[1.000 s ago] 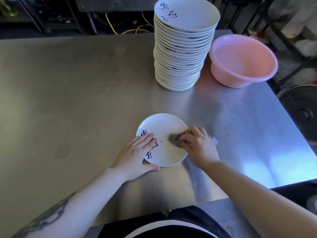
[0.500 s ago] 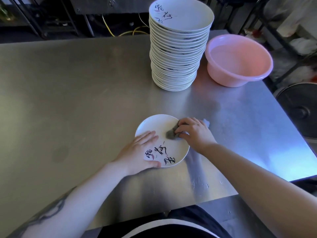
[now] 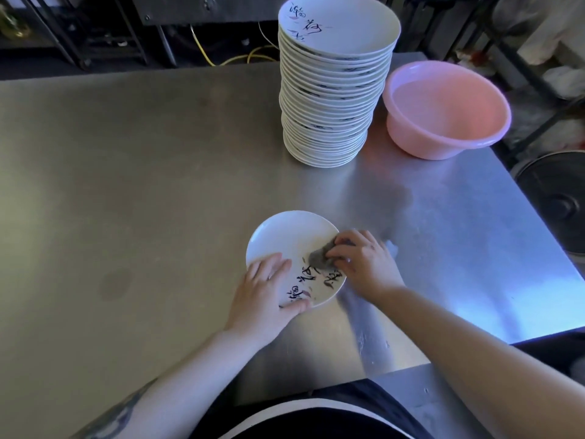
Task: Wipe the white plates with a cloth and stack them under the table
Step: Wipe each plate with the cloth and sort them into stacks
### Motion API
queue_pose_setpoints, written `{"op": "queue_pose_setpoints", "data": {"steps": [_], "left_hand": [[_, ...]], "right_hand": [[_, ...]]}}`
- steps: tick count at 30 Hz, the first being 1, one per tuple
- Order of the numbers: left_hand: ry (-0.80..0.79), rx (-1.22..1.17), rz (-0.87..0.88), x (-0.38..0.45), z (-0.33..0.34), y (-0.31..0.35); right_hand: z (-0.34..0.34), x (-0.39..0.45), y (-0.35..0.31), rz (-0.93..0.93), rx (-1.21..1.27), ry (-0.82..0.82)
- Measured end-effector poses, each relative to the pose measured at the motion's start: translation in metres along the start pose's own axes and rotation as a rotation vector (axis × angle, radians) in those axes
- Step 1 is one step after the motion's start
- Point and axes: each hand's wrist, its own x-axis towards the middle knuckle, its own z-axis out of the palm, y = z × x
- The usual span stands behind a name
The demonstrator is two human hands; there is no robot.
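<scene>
Plate under inspection lies flat on the steel table, near the front edge and directly before the person. Left hand rests on its near-left rim with fingers straight and spread, gripping nothing; the evident purpose is to pin the plate so it does not slide or turn under the rubbing. Right hand has its fingers curled down around a small grey cloth, bunched and pressed onto the plate's right side, just above the black lettering. Wiping of this plate is judged in progress, not complete. A tall stack of plates stands at the table's far side, well apart, presumably awaiting the same treatment. A pink basin sits just beside the stack, to its right. Storage under the table is not visible
</scene>
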Motion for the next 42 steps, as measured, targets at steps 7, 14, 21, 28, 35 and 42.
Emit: {"op": "queue_pose_setpoints", "data": {"steps": [7,14,21,28,35,42], "left_hand": [[-0.202,0.012,0.152,0.03,-0.028,-0.037],[-0.165,0.05,0.103,0.026,-0.015,-0.034],[-0.007,0.09,0.062,-0.001,-0.01,-0.013],[-0.241,0.063,0.208,0.025,-0.026,-0.025],[-0.189,0.128,0.202,0.019,-0.012,-0.028],[-0.146,0.142,0.15,0.014,-0.005,-0.024]], "right_hand": [[-0.003,0.029,0.015,-0.008,0.025,-0.111],[0.012,-0.029,-0.015,0.093,-0.015,0.138],[0.003,-0.001,0.002,0.041,0.072,-0.005],[0.004,0.015,0.008,0.026,0.079,-0.042],[0.016,-0.024,-0.009,0.077,0.009,0.154],[0.014,-0.056,-0.031,0.018,-0.066,0.09]]}}
